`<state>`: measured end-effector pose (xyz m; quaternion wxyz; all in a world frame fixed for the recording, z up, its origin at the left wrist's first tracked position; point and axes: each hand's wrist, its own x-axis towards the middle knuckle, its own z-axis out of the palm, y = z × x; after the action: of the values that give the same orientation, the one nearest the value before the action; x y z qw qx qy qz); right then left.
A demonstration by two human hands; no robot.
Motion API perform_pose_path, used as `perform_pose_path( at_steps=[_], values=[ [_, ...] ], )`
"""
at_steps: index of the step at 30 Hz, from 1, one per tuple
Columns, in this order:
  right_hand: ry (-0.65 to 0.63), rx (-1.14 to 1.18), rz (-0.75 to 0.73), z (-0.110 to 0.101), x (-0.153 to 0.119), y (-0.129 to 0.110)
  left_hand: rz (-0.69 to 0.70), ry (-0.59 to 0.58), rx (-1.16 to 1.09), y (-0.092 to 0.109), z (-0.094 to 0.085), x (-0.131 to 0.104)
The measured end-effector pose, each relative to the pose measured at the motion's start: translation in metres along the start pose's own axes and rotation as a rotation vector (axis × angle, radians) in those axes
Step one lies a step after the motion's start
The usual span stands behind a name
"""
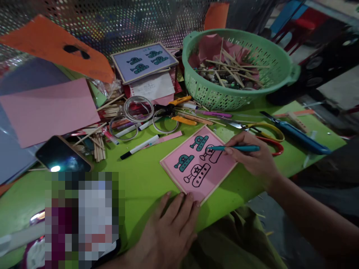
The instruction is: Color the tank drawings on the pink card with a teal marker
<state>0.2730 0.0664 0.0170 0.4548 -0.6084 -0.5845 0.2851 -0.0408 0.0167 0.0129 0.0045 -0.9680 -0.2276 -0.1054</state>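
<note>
A pink card (179, 185) with a pale wooden frame lies on the green table, bearing black-outlined tank drawings. Two of the tanks are filled in teal, and a third is partly coloured at its top. My right hand (254, 158) grips a teal marker pen (242, 148), its tip on the partly coloured tank. Fingers stretched out, my left hand (171, 228) rests flat at the card's near edge, the fingertips touching the frame. A similar framed blue card (144, 61) with teal tanks lies on a stack at the back.
A green basket (238, 89) holds sticks and stones. Scissors (263, 132), a blue box cutter (303, 134), tape rolls (138, 109) and a black-capped marker (140, 147) lie around the card. At left are a lit phone (63, 153) and pink paper (50, 110).
</note>
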Motion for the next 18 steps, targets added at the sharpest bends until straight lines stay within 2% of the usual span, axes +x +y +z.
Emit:
perform_pose_path(
  at_steps=[9, 18],
  values=[
    [0.025, -0.028, 0.023, -0.0001, -0.0008, -0.0005, -0.001, -0.033, -0.011, -0.0003, 0.0006, -0.0022],
    [0.016, -0.032, 0.025, 0.0002, -0.0006, -0.0019, 0.006, -0.013, -0.022, -0.0006, 0.0006, -0.0030]
  ],
)
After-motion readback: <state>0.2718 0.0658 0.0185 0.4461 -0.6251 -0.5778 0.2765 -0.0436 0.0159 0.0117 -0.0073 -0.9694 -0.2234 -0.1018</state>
